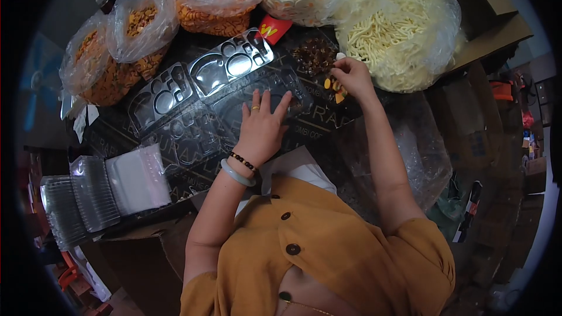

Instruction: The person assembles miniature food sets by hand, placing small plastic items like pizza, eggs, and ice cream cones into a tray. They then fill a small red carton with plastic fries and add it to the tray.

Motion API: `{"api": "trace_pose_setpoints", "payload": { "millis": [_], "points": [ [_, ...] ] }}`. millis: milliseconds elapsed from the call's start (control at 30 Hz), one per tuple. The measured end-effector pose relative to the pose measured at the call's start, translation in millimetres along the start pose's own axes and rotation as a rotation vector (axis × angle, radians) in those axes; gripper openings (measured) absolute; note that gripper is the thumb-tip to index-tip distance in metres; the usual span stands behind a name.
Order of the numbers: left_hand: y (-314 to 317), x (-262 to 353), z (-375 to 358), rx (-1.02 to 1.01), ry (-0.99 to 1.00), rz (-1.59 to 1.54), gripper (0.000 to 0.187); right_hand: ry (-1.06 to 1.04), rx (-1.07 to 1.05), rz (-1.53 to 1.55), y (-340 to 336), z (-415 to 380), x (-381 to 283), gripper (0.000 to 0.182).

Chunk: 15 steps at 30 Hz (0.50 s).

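Observation:
My left hand point(264, 122) lies with fingers spread on a clear moulded plastic tray point(225, 108) on the dark printed table surface. My right hand point(354, 79) is closed in a pinch at the small yellow and orange pieces point(335, 88); what sits between its fingertips is too small to make out. Just beyond it is a heap of shiny dark brown pieces point(314, 55). More clear trays point(229, 63) with round and shaped hollows lie past my left hand. A red piece with a yellow M point(273, 28) rests at their far corner.
Open plastic bags line the far edge: orange pieces point(219, 14), mixed orange pieces point(140, 26) and pale cream sticks point(398, 29). Stacked clear trays point(93, 193) and a pile of clear plastic sleeves point(139, 178) stand at the left. Cardboard point(492, 41) borders the right.

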State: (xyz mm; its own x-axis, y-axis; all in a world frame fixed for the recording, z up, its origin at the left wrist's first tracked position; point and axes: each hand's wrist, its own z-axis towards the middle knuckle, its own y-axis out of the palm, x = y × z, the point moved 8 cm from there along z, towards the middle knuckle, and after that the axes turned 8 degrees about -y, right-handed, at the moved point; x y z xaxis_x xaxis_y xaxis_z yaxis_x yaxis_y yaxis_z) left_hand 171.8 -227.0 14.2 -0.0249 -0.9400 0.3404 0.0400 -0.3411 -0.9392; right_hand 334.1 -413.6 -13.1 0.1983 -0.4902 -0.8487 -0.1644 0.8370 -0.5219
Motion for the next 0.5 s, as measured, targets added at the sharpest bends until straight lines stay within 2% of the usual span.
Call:
{"api": "trace_pose_setpoints", "payload": {
  "millis": [67,133,167,233,367,500],
  "points": [
    [-12.4,-3.1,0.3,0.051,0.031,-0.053,0.058,0.055,-0.033,0.094,-1.8,-0.1,7.4,0.018],
    [-19.4,-10.3,6.7,0.109,0.068,-0.106,0.058,0.013,-0.078,-0.235,-5.1,-3.6,-9.6,0.02],
    [-22.7,-21.0,13.0,0.176,0.029,-0.116,0.054,0.014,-0.076,-0.238,-2.3,-5.2,-12.0,0.02],
    [-29.9,-38.2,25.0,0.324,-0.007,-0.086,0.047,-0.218,-0.044,-0.671,5.2,-4.7,-37.0,0.018],
    [-20.1,-63.6,44.2,0.271,-0.063,-0.143,0.037,-0.29,-0.092,-0.917,24.8,2.4,-42.3,0.016],
    [-16.5,-64.7,42.6,0.262,-0.089,-0.106,0.036,-0.305,0.022,-0.689,15.5,-0.7,-70.7,0.016]
  ]
}}
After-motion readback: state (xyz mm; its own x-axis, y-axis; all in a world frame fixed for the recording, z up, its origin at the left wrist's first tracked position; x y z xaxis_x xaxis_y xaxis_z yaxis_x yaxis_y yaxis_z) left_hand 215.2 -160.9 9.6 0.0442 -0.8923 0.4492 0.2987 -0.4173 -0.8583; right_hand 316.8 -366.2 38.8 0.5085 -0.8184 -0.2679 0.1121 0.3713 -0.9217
